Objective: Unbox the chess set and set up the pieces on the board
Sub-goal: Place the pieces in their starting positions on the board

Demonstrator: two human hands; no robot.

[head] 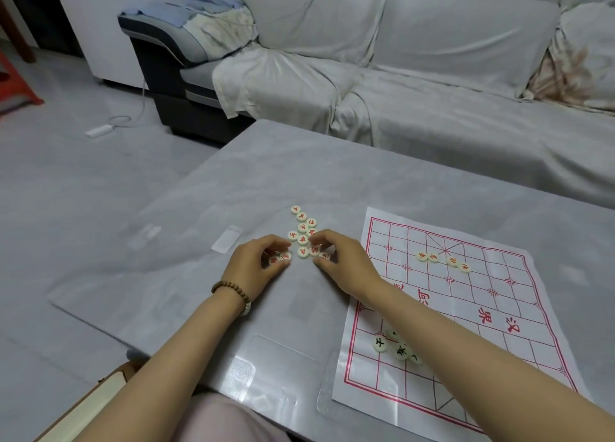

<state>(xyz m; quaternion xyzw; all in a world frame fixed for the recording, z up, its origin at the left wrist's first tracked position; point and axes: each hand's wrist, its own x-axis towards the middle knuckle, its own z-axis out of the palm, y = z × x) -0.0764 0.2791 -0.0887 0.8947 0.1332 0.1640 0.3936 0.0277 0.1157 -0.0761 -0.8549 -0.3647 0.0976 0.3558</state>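
At the centre of the frame, on the grey table (266, 175), lies a cluster of red-lettered pieces (303, 230). The left hand (254, 262), a bead bracelet (233, 290) at its wrist, curls its fingers and thumb around two discs (280, 258) at the cluster's lower left edge. The right hand (342, 260) is likewise curled, pinching a single disc (324, 255) at the lower right edge. Right of the hands, the paper board (499, 308) lies flat, bearing four red pieces (433, 258) near its upper part and black-lettered pieces (400, 351) by the right forearm.
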